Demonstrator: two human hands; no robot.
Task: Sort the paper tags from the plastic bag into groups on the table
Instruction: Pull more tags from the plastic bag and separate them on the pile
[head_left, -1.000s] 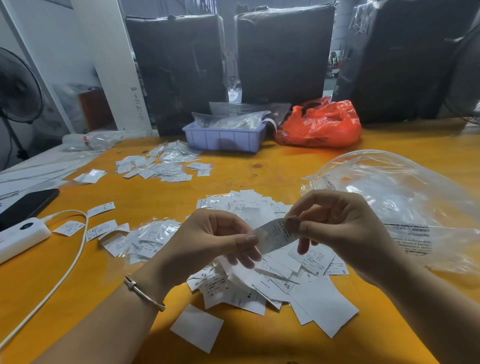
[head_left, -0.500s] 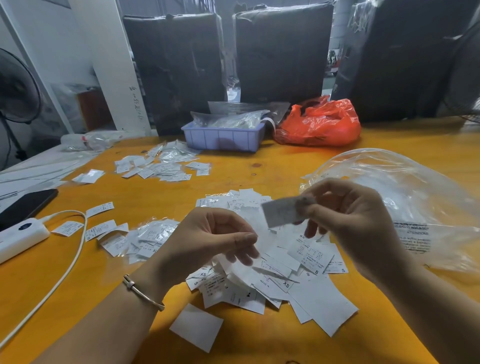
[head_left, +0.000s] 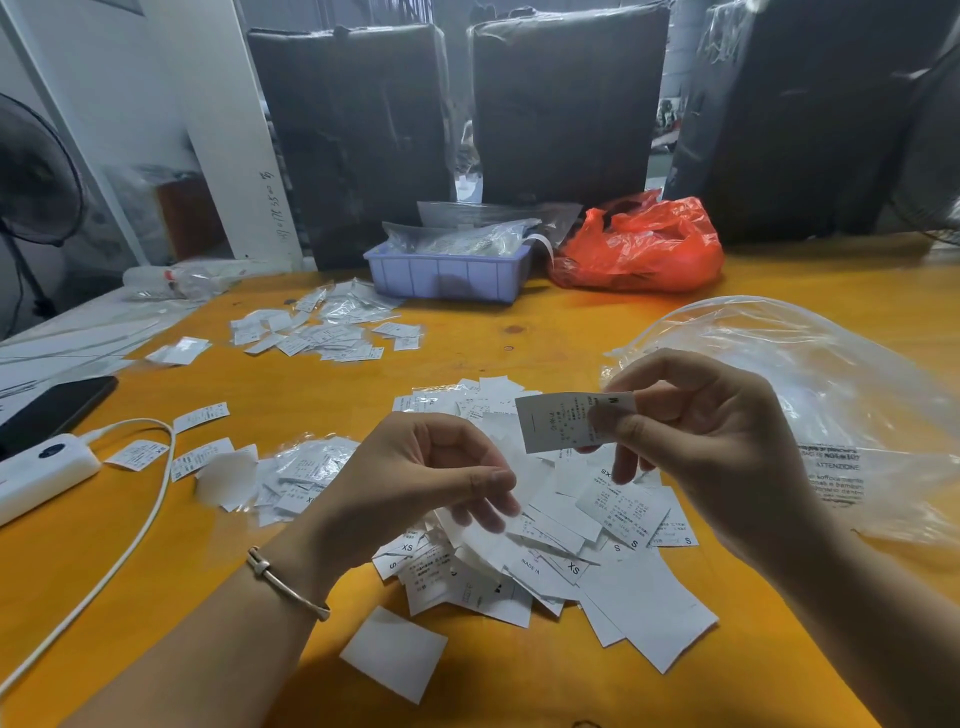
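My right hand (head_left: 696, 441) pinches one white paper tag (head_left: 558, 422) between thumb and fingers, held flat above the table, an M printed at its right end. My left hand (head_left: 415, 483) hovers just left of it, fingers curled and apart, holding nothing. Beneath both hands lies a loose heap of white tags (head_left: 561, 551) marked S and XS. A smaller group of tags (head_left: 291, 478) lies to the left, and another group (head_left: 322, 332) sits farther back. The clear plastic bag (head_left: 810, 395) lies at the right.
On the orange table (head_left: 519, 322) a purple tray (head_left: 447, 273) with clear bags and a red plastic bag (head_left: 644, 247) stand at the back. A white power bank (head_left: 41, 470) with cable and a black phone (head_left: 52, 408) lie at the left. One blank tag (head_left: 395, 652) lies near the front.
My right hand pulled the tag away from my left hand's fingers and lifted it up and to the right. My left hand let go of it and stayed in place.
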